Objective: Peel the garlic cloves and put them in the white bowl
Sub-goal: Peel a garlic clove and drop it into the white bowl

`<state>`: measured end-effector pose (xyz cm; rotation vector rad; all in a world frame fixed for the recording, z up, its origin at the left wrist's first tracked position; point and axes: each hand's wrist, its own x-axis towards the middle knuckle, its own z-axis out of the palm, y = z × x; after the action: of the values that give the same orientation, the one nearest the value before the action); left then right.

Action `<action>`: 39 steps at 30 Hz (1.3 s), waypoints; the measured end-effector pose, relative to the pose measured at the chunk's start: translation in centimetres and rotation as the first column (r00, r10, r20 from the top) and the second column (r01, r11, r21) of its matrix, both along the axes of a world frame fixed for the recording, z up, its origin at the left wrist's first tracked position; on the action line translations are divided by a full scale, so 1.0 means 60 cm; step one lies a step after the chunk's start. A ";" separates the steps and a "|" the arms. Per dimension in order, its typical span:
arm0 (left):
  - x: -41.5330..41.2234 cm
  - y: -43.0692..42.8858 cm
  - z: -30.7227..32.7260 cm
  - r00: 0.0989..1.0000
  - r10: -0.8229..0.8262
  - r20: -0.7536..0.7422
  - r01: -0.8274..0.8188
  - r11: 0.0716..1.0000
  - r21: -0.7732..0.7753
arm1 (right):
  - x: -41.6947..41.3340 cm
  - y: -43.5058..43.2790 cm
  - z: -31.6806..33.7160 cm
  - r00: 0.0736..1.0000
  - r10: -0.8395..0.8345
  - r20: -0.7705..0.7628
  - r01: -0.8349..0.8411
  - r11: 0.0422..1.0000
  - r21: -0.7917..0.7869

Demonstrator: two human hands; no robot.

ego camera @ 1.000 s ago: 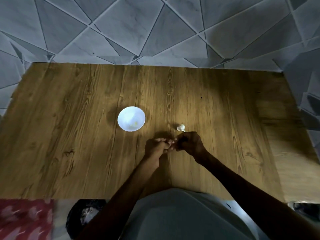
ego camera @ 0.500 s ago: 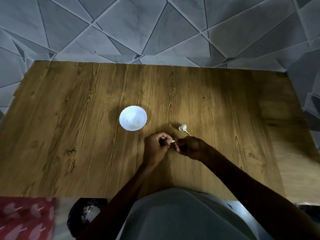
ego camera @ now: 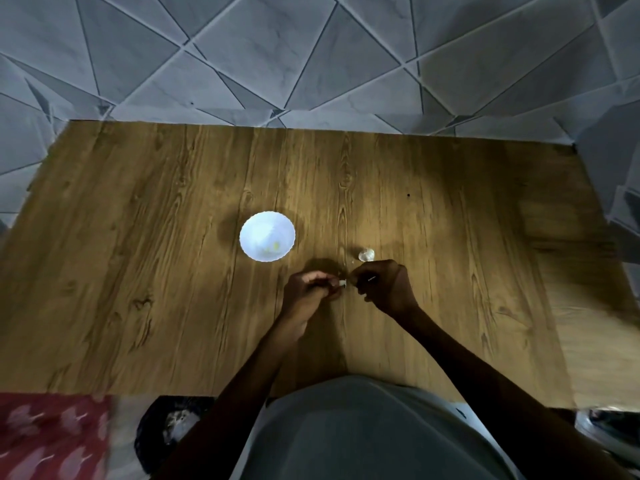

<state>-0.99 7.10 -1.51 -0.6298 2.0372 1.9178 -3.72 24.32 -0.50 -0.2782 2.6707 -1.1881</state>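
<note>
While I watch via the head cam, the left hand (ego camera: pixel 310 289) pinches a small garlic clove (ego camera: pixel 343 283) at its fingertips over the worktop (ego camera: pixel 138 271), w/ the right hand (ego camera: pixel 384 285) curled close beside it; can't tell if its fingertips actually grip the clove. The white bowl (ego camera: pixel 267 236) sits just beyond the hands, to their left, w/ a few yellowish bits (ego camera: pixel 273 247) inside, and another pale garlic piece (ego camera: pixel 366 254) lies on the wood right behind the right hand.
</note>
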 end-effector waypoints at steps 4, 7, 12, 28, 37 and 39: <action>-0.003 0.004 0.013 0.999 -0.032 0.025 0.031 0.999 0.032 | 0.005 -0.004 0.015 0.909 -0.113 0.400 0.233 0.935 -0.266; 0.000 0.008 0.021 0.999 -0.049 -0.021 0.048 0.998 -0.033 | 0.010 -0.005 0.020 0.825 -0.176 0.536 0.407 0.843 -0.350; 0.011 0.015 0.034 0.913 -0.273 -0.302 0.133 0.901 -0.412 | 0.007 -0.005 0.028 0.623 -0.112 0.774 0.578 0.733 -0.359; -0.010 -0.005 0.056 0.864 0.053 0.500 -0.291 0.865 0.410 | 0.030 -0.011 0.011 0.938 0.072 -0.340 -0.093 0.995 -0.045; 0.005 0.038 0.036 0.992 0.120 0.046 -0.113 0.985 -0.133 | 0.019 -0.017 0.033 0.983 -0.147 0.106 0.163 0.972 -0.169; 0.016 0.044 0.040 0.987 -0.001 -0.161 -0.048 0.953 -0.300 | 0.013 -0.025 0.048 0.824 -0.280 0.494 0.458 0.841 -0.287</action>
<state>-0.03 9.73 0.88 -0.5856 2.4648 1.7300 -2.96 22.79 2.40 0.4460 2.1259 -1.6751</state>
